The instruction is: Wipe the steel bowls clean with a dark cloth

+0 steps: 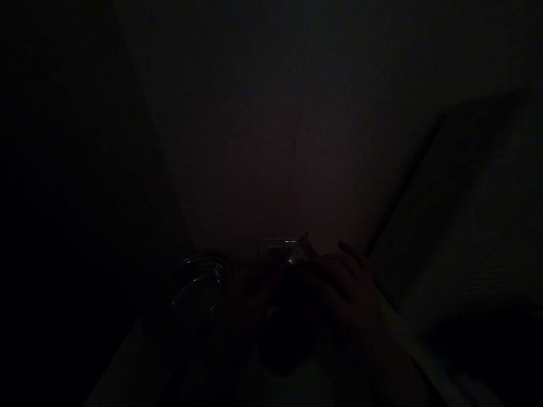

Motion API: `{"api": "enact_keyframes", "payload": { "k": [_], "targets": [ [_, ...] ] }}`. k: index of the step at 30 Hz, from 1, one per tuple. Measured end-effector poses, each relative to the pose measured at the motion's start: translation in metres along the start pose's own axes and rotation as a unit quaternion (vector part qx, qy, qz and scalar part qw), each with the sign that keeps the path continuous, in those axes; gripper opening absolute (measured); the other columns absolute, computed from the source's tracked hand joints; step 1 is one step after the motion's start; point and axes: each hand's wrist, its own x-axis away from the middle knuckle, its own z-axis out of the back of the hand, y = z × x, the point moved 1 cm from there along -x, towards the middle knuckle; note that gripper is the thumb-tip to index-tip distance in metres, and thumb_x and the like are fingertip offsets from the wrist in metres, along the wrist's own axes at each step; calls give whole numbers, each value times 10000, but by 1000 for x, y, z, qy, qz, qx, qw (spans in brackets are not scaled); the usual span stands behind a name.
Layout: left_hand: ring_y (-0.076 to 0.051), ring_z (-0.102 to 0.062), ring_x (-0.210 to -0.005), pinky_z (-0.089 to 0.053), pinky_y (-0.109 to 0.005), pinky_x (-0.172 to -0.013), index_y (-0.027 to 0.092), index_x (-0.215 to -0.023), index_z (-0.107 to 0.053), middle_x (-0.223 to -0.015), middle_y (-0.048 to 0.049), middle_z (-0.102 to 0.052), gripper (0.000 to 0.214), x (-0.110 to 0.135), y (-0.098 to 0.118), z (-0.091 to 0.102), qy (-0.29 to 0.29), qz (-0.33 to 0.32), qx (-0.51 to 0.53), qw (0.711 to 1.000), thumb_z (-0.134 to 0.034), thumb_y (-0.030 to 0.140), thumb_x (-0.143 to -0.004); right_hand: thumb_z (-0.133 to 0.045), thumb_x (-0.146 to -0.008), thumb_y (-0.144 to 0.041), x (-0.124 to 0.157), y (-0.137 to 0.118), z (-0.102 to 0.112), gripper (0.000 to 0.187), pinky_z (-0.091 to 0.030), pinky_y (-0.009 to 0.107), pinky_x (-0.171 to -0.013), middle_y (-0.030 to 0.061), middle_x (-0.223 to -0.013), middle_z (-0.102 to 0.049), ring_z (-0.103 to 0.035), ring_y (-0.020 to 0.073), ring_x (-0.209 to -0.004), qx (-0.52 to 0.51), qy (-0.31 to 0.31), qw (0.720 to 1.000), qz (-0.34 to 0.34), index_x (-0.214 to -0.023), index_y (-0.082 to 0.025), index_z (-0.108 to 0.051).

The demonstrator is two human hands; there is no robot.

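The scene is very dark. My right hand (pixel 348 285) shows faintly at the bottom centre, its fingers curled around a small dark object (pixel 292 294) with a shiny edge near its top; I cannot make out what that object is. My left hand (pixel 250 294) is only a dim shape just left of it, and its fingers cannot be made out. A round shiny metal bowl or lid (pixel 197 291) sits just left of the hands.
A plain wall (pixel 292 141) with a thin vertical seam fills the upper view. Dark slanted shapes lie at the left and right. A pale surface edge (pixel 127 367) shows faintly at the bottom left.
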Motion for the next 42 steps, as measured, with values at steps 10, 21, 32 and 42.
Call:
{"api": "enact_keyframes", "payload": {
  "k": [10, 21, 32, 42],
  "targets": [
    [-233, -691, -959, -534, -302, -816, 228, -895, -760, -917, -42, -767, 237, -2, -7, -2, -4, 0, 55, 998, -679, 398, -749, -553, -892, -182, 1, 2, 0, 198, -434, 492, -925, 72, -990, -685, -587, 220, -924, -9, -9, 1000, 3, -1064, -177, -650],
    [-247, -708, -887, -560, -294, -715, 196, -881, -754, -882, -55, -768, 322, -1, -5, -1, 64, 20, 103, 992, -730, 449, -684, -586, -875, -145, 0, 3, 1, 193, -434, 479, -937, 68, -937, -660, -581, 193, -884, -11, 43, 999, 0, -1063, -159, -629],
    [-255, -700, -944, -566, -319, -783, 211, -891, -750, -943, -58, -766, 327, -2, 1, 3, 61, 3, 59, 996, -739, 457, -675, -641, -818, -136, 1, -4, -2, 196, -438, 462, -962, 27, -909, -686, -597, 178, -876, -31, 43, 997, 60, -994, -216, -672],
    [-253, -709, -901, -560, -340, -803, 215, -929, -758, -920, -73, -765, 283, 5, -4, -2, 6, -49, 47, 998, -687, 417, -744, -586, -857, -123, 6, 6, -1, 290, -484, 474, -870, 68, -1003, -594, -580, 208, -923, -40, 61, 992, -100, -1128, -226, -580]
  ]
}}
